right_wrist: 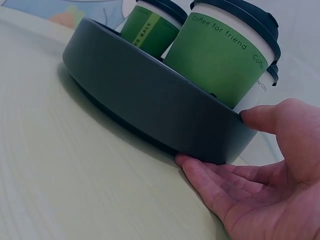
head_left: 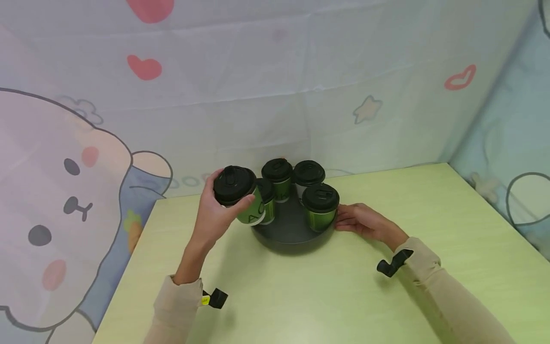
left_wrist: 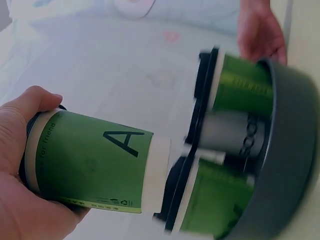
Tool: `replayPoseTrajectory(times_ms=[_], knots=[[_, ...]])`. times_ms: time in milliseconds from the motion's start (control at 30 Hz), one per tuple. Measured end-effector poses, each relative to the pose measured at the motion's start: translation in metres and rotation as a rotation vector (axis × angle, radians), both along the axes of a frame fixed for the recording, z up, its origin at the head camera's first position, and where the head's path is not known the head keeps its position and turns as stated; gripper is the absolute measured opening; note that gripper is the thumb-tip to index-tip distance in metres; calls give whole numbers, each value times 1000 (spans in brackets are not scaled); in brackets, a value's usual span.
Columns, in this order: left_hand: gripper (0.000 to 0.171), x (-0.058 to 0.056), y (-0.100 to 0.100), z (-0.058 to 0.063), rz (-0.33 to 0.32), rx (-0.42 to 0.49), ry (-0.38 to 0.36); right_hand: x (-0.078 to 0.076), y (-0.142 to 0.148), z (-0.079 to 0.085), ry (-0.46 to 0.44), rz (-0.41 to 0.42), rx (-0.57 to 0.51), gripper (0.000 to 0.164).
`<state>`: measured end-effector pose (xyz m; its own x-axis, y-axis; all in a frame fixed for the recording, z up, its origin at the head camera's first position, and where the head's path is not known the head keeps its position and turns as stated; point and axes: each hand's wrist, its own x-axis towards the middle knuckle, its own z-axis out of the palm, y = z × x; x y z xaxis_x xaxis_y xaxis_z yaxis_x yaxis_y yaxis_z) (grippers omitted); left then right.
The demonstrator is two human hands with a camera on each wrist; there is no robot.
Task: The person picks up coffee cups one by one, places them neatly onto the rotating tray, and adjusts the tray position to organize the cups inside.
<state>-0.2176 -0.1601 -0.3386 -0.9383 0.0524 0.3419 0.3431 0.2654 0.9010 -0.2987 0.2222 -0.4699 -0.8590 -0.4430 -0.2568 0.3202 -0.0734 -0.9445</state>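
Note:
My left hand grips a green paper coffee cup by its black lid and upper side. That cup is raised and tilted at the left of a round dark grey tray, and its white base shows in the left wrist view. Several more lidded cups stand in the tray, among them a green cup at the front right and a white one behind. My right hand holds the tray's right side, thumb at the rim and fingertips under the bottom edge.
The tray rests on a pale yellow-green table. Behind it hangs a cloth backdrop printed with hearts and a cartoon animal, close to the table's back edge. Each wrist wears a small black camera.

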Motion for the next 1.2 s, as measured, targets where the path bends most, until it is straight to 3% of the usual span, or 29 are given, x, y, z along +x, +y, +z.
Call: replayPoseTrajectory(times_ms=[333,500,967,1200], knots=[[91,0,51,-24,-107,44,44,1,-1,-3,5,14,-3,44],[94,-4,66,-39,-89,-10,59,1,0,-2,4,12,-6,44],[99,-11,84,-73,-36,-107,-10,3,0,-1,-3,13,-7,40],[98,-10,91,-87,3,-105,1,3,0,-1,1,10,0,42]])
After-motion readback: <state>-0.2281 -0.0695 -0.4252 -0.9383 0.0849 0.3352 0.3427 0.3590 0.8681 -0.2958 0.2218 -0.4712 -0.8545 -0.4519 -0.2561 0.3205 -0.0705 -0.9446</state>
